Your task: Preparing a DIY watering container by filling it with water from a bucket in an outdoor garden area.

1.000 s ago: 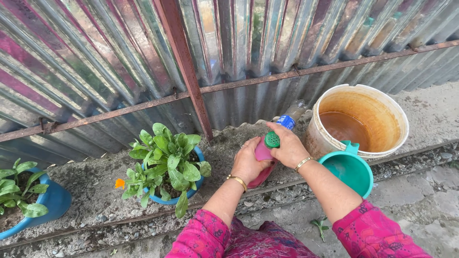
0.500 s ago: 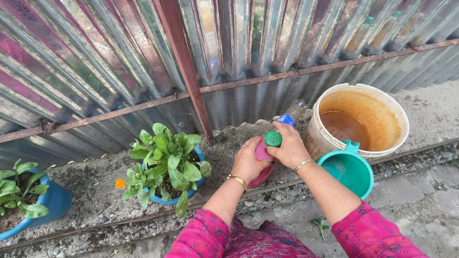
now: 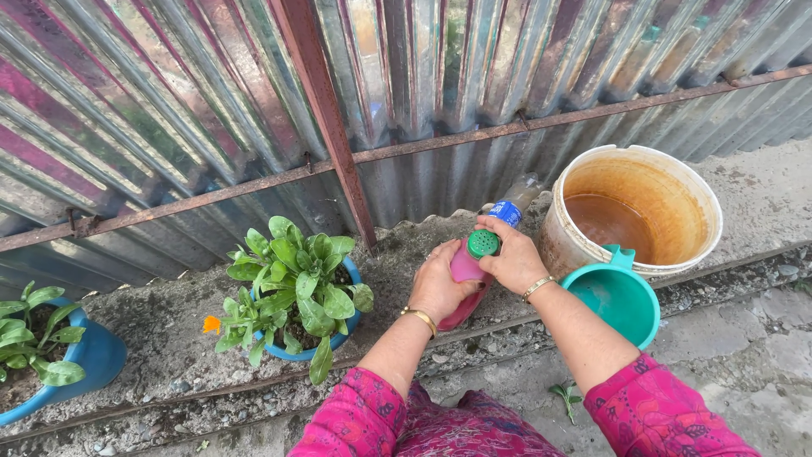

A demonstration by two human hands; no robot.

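Nearest the camera, two forearms in pink patterned sleeves (image 3: 651,415) reach forward, each wrist wearing a bangle. The left hand (image 3: 438,283) wraps its fingers around the body of a pink bottle (image 3: 464,269), grasping it from the left side. The right hand (image 3: 514,258) closes over the bottle's upper part from the right, its thumb and fingertips touching the green cap (image 3: 483,244). The bottle's long axis is tilted: its base points down and toward the person, below the left palm, and the capped end points up and away, toward the fence. Whether the base rests on the ledge cannot be told.

Just right of the right wrist stands a teal jug (image 3: 616,296), its spout touching the rim of a large cream bucket (image 3: 668,165) holding brown water. Just beyond the right fingertips lies a clear bottle with a blue label (image 3: 510,206), leaning toward the fence. Left of the left hand, near but apart, a leafy green plant (image 3: 298,283) grows in a blue pot, with an orange flower (image 3: 211,324) at its left. Another blue pot (image 3: 89,360) sits well apart at the far left. Farthest back rises a corrugated metal fence (image 3: 406,93) with rusty rails.
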